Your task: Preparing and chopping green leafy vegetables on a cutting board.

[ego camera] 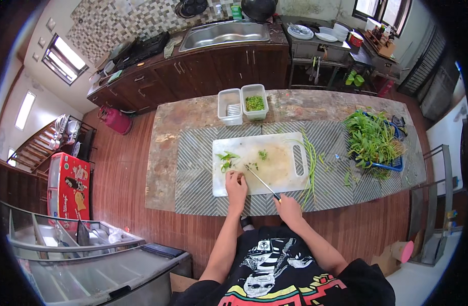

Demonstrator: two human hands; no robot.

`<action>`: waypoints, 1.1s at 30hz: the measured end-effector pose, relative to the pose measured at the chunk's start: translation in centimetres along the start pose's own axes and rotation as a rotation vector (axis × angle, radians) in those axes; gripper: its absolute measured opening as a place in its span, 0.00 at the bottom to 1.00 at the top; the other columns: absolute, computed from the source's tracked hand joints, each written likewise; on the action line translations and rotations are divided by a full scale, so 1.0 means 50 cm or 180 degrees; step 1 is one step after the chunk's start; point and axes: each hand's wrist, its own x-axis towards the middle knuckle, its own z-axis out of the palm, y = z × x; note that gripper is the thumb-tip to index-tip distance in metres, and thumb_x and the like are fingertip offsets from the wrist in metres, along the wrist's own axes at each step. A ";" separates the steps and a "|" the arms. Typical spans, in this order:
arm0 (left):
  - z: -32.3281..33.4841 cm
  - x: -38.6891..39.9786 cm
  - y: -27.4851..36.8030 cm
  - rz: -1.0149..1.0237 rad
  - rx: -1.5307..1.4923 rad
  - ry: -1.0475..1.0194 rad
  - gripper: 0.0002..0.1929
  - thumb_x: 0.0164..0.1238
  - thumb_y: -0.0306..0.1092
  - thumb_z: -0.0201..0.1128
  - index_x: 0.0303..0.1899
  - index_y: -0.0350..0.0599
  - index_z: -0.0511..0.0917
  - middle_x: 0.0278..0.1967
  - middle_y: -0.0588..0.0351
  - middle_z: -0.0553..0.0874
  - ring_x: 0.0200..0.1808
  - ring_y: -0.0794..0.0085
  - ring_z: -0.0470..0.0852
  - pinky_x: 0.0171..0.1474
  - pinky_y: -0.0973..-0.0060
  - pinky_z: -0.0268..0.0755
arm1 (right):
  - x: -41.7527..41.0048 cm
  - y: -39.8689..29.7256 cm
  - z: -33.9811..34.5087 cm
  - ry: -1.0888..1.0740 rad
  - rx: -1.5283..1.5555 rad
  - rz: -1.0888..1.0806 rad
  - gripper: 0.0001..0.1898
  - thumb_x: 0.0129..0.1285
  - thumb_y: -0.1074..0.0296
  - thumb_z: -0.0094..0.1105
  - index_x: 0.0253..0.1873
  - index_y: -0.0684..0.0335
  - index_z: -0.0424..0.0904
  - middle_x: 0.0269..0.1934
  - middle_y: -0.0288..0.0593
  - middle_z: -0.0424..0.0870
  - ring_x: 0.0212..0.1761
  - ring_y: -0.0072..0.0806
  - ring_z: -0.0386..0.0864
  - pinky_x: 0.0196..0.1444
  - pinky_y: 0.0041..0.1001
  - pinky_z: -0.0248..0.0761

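A white plastic cutting board [272, 153] lies before me. My right hand [289, 209] grips a kitchen knife [262, 181] by its handle, the blade pointing up and left over the board. At the board's lower left edge is my left hand [236, 187], its fingers bent; whether something small is between them cannot be told. Green leaves [227, 160] lie just above that hand. Chopped green bits [262, 154] are near the board's middle. Long green stems [311, 164] run beside and partly over the board's right end.
Two plastic containers stand at the table's far side, one [230, 107] without visible greens, one [255, 102] holding chopped greens [254, 103]. A blue basket [396, 164] heaped with leafy greens [371, 139] is at the right. Beyond are a steel sink [226, 36] and counter.
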 end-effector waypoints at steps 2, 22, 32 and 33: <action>0.001 0.004 0.007 -0.0127 0.0171 -0.0161 0.09 0.64 0.17 0.65 0.45 0.33 0.83 0.38 0.46 0.83 0.38 0.62 0.88 0.40 0.71 0.82 | -0.001 0.008 -0.005 0.0013 0.0009 0.0027 0.21 0.72 0.50 0.61 0.42 0.68 0.81 0.29 0.66 0.84 0.35 0.64 0.84 0.38 0.56 0.77; 0.056 0.030 0.070 0.0339 -0.0035 -0.0539 0.18 0.71 0.24 0.57 0.61 0.39 0.79 0.60 0.38 0.81 0.63 0.48 0.79 0.64 0.63 0.72 | -0.001 0.058 -0.039 -0.0685 0.2057 0.0652 0.21 0.75 0.49 0.61 0.36 0.63 0.75 0.20 0.40 0.76 0.14 0.31 0.73 0.17 0.32 0.64; 0.105 0.027 0.017 0.0443 0.1004 -0.1378 0.34 0.77 0.46 0.54 0.81 0.55 0.58 0.83 0.39 0.44 0.84 0.41 0.39 0.78 0.41 0.39 | -0.024 0.010 -0.092 -0.1914 0.3911 0.1532 0.21 0.78 0.49 0.57 0.34 0.54 0.65 0.20 0.24 0.60 0.16 0.10 0.56 0.16 0.18 0.48; 0.108 0.029 0.015 0.0369 0.1033 -0.1198 0.35 0.77 0.47 0.55 0.81 0.55 0.58 0.83 0.38 0.44 0.84 0.41 0.39 0.78 0.42 0.38 | -0.028 0.013 -0.092 -0.1921 0.3975 0.1516 0.21 0.78 0.48 0.57 0.34 0.54 0.65 0.20 0.23 0.60 0.16 0.10 0.56 0.16 0.17 0.48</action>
